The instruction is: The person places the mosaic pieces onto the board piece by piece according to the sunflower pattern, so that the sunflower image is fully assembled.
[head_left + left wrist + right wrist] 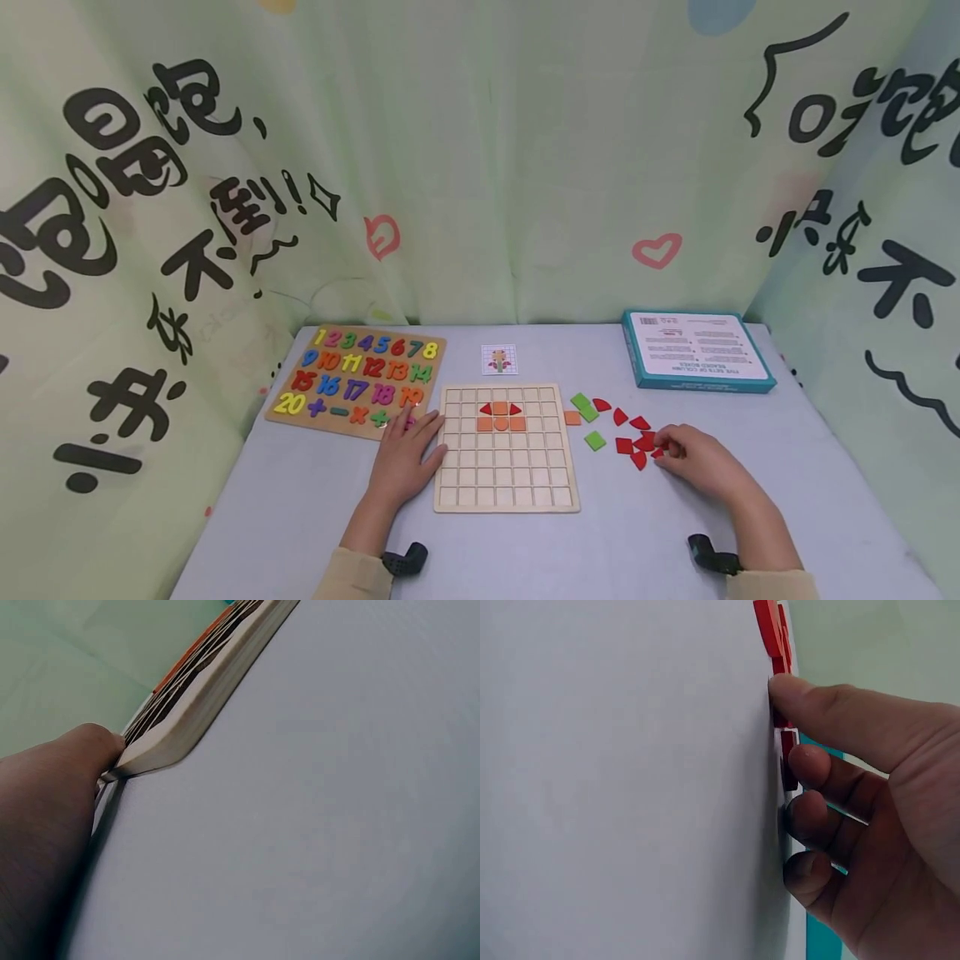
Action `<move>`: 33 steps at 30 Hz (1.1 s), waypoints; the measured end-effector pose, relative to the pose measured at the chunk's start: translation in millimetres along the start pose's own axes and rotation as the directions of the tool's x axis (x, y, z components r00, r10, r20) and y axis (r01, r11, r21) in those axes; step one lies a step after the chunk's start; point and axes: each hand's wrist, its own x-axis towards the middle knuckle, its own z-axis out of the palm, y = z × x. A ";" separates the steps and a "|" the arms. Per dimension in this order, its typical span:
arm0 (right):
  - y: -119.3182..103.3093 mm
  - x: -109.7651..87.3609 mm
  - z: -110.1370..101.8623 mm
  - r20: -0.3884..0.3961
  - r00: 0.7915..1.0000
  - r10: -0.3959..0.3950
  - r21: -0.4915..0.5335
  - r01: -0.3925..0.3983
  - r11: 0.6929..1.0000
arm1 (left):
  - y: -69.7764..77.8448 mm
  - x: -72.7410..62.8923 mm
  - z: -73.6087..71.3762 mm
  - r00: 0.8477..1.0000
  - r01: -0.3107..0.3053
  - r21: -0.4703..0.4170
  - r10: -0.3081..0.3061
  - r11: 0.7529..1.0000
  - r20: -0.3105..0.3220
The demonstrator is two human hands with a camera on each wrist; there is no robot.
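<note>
A pale wooden grid board (pixel 506 487) lies on the table, with orange tiles and two small red pieces (pixel 515 409) in its upper cells. My left hand (pixel 405 458) rests between it and the number puzzle, fingers spread over the puzzle's lower right corner, thumb at the board's left edge. To the board's right, my right hand (pixel 697 458) is at a cluster of red pieces (pixel 624 446). In the right wrist view its thumb touches a red piece (pixel 780 716), and curled fingers are beside another (pixel 789 765). Whether it pinches one is unclear.
The wooden number puzzle (pixel 341 423) with coloured numerals lies at the left. A small pattern card (pixel 499 360) lies behind the board. Green tiles (pixel 595 440) and an orange tile (pixel 572 418) lie right of it. A teal box (pixel 697 350) stands at the back right.
</note>
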 end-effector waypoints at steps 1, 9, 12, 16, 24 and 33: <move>-0.7 0.0 1.1 -0.006 1.000 0.004 -0.004 -0.004 1.000 | 0.0 0.0 0.3 1.000 0.000 0.002 0.000 1.000 0.002; -2.6 -1.5 2.0 -0.021 1.000 0.018 -0.020 -0.018 1.000 | 0.1 0.1 0.8 1.000 -0.011 0.004 0.011 1.000 -0.007; -2.0 -1.2 2.2 -0.018 1.000 0.015 -0.023 -0.016 1.000 | 0.2 0.2 1.1 1.000 -0.011 0.005 0.011 1.000 -0.005; -0.6 -1.0 2.2 -0.020 1.000 0.000 -0.026 -0.001 1.000 | 0.4 0.1 1.3 1.000 -0.011 0.005 0.011 1.000 -0.003; 1.0 -2.8 0.2 -0.038 0.999 0.005 -0.034 -0.007 0.999 | 1.4 -0.5 0.5 1.000 -0.011 -0.002 0.011 1.000 -0.007; -9.1 -2.5 -1.7 -0.058 0.998 -0.010 -0.039 0.008 0.999 | 0.4 0.1 0.7 1.000 -0.017 0.002 0.017 1.000 -0.021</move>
